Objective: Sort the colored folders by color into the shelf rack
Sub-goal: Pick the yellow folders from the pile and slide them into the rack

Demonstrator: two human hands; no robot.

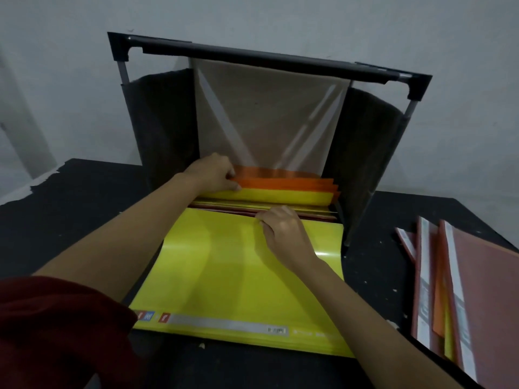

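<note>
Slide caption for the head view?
Left hand pinches orange folders in the rack; right hand grips a yellow folder by its far edge.

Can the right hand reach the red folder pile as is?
Probably yes: the red folder pile lies uncovered on that side, nothing between, but the right hand must first release the yellow folder.

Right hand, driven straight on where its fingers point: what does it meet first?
Probably the thin folder edges stacked in the mouth of the rack, just past the right hand, which pinches the lime folder by its far edge. Depth unclear.
</note>
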